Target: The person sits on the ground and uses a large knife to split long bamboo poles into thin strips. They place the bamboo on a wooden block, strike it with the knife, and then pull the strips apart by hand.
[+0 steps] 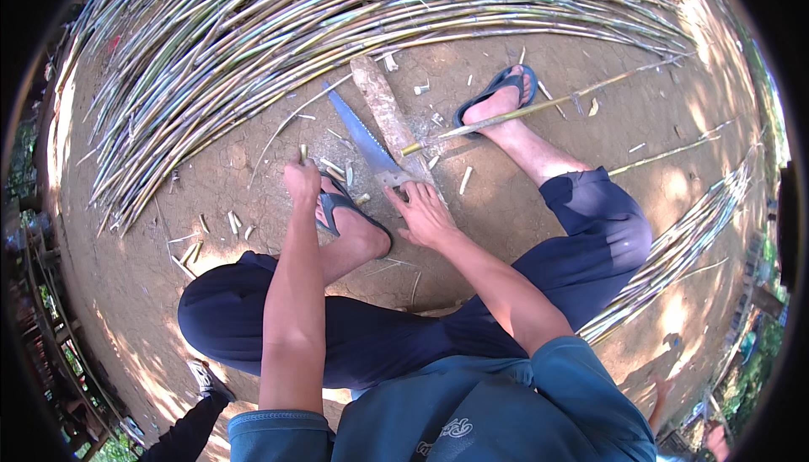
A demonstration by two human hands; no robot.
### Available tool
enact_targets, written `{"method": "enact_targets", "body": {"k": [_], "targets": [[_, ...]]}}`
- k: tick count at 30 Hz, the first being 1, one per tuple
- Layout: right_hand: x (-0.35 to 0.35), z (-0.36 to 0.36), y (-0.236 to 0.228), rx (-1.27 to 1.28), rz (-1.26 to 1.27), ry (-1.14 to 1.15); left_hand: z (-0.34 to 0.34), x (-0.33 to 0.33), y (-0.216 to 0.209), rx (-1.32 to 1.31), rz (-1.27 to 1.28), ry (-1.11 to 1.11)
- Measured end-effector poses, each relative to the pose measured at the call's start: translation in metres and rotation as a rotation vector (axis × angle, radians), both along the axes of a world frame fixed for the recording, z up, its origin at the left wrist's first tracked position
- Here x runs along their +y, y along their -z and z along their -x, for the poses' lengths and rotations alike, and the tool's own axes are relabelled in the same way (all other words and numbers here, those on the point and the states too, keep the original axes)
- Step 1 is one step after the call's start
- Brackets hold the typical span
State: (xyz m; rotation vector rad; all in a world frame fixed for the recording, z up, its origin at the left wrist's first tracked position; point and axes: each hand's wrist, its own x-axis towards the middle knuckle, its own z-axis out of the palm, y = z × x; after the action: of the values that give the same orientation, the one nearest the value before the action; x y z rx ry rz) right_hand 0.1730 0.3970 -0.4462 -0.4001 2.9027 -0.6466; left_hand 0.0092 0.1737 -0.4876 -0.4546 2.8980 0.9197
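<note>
My left hand (302,182) is closed round a short piece of cane stalk (303,152), whose end sticks up above the fist over my left foot. My right hand (428,216) lies over the handle end of a hand saw (364,135), its fingers partly bent round it. The toothed blue-grey blade points away and to the left, beside a rough wooden plank (381,101). A long cane stalk (539,106) crosses my right foot, with its cut end over the plank. Most of the saw handle is hidden under my right hand.
Many long cane stalks (337,20) are heaped across the far side, and another bundle (687,247) lies at the right. Short offcuts (233,223) litter the dirt ground. My sandalled feet flank the plank. Another person's shoe (205,378) shows at lower left.
</note>
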Motion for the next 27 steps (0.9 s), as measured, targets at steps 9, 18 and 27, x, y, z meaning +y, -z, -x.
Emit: {"method": "enact_targets", "body": {"k": [9,18,27], "targets": [[0.050,0.093,0.031,-0.610,2.337,1.439,-0.040,-0.002,0.034,-0.117,0.038,0.037],[0.197,0.029,0.069,0.081,1.809,1.295,-0.042,0.020,0.020,0.042,0.086,0.084],[0.300,-0.166,-0.150,0.116,2.073,1.382,-0.062,0.010,0.004,-0.041,0.504,0.304]]}}
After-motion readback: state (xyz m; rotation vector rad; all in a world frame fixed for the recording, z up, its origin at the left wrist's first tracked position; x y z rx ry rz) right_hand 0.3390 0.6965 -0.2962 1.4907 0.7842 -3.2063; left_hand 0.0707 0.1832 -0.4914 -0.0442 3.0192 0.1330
